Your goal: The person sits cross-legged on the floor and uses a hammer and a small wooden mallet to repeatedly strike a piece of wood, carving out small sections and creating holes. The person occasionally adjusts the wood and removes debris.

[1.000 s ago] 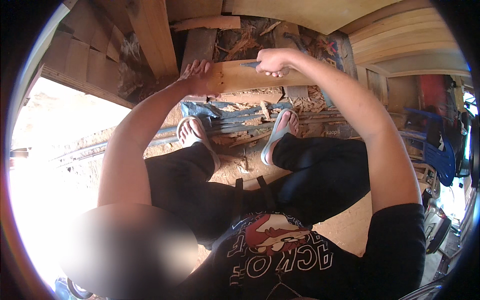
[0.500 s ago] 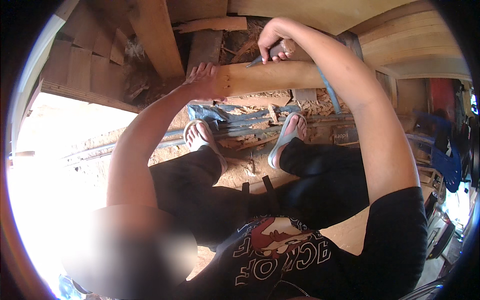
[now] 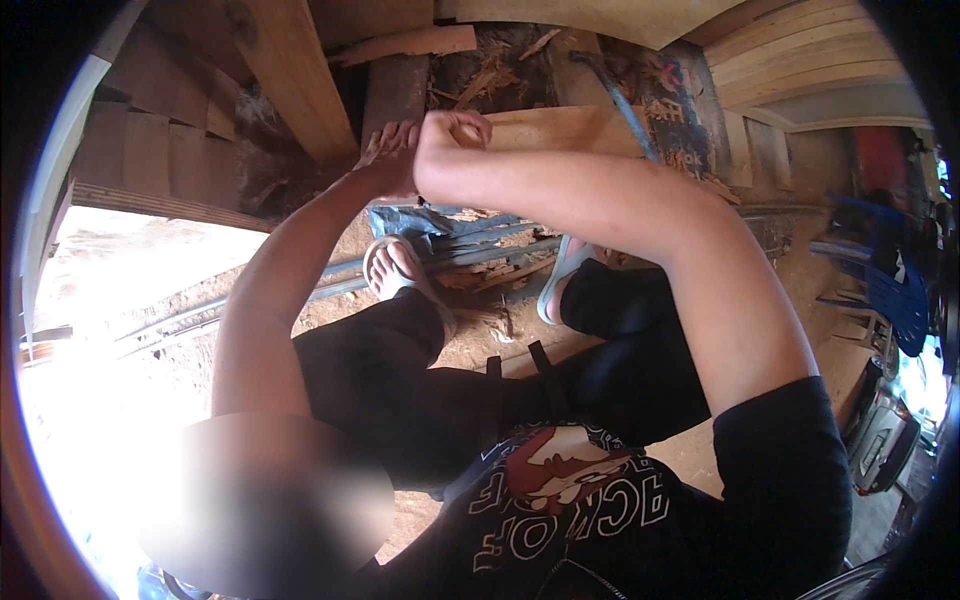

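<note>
A pale wooden board lies crosswise in front of me, above my feet. My left hand rests on its left end, fingers stretched out and lying flat. Close beside it, my right hand is closed with the fingers curled, the forearm crossing in front of the board. The dark pointed hand tool it gripped half a second ago is hidden behind the hand now. A long blue-handled tool with a dark end leans across the board's right part.
Wood chips lie scattered beyond the board. A thick timber slants at the far left, and stacked planks stand at the far right. Pipes run along the ground by my sandals. A blue plastic chair is at the right.
My right hand has swept left along the board, from its middle to beside my left hand. The pointed tool has gone out of sight. My left hand stays at the board's end.
</note>
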`<state>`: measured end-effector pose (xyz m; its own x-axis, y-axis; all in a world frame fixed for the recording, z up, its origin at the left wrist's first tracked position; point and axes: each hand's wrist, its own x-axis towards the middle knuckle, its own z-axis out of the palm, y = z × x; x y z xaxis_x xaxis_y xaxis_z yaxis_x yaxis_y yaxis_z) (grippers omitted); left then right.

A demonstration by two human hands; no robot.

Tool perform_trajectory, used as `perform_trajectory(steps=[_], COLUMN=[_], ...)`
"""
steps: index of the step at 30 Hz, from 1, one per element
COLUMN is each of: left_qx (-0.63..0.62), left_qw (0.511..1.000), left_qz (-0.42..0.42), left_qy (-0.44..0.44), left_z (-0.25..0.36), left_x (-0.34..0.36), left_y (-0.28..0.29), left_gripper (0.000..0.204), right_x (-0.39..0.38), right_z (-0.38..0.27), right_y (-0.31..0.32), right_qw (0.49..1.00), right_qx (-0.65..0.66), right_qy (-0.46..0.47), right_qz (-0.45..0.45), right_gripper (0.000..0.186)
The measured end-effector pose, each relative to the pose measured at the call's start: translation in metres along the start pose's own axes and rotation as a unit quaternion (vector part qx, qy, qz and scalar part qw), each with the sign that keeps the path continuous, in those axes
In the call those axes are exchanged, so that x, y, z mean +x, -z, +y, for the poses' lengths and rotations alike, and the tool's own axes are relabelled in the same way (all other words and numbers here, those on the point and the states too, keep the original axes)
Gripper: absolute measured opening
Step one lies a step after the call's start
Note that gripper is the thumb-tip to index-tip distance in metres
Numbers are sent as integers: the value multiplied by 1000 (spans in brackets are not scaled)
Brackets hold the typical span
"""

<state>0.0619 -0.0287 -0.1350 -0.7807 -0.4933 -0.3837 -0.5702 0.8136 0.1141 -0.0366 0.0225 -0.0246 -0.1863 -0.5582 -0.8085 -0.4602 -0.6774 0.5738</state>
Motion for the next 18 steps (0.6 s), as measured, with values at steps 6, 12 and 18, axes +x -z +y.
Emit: perform_trajectory(steps=[6,12,18], left_qx=[-83,-72,-59], left_qw=[994,994,997], left_qz=[-67,-79,-40], left_qy=[24,23,28], left_z=[13,15,14], left_x=[-9,-10,-6], left_y=[32,37,24], left_gripper=[143,144,141], right_x=[-7,27,59], right_z=[-19,70,162], right_y=[-114,-219,-132], right_qw=[955,853,689], right_qx=[84,333,678], right_qy=[-144,71,121], right_qz=[245,395,-226], right_gripper=[45,63,12])
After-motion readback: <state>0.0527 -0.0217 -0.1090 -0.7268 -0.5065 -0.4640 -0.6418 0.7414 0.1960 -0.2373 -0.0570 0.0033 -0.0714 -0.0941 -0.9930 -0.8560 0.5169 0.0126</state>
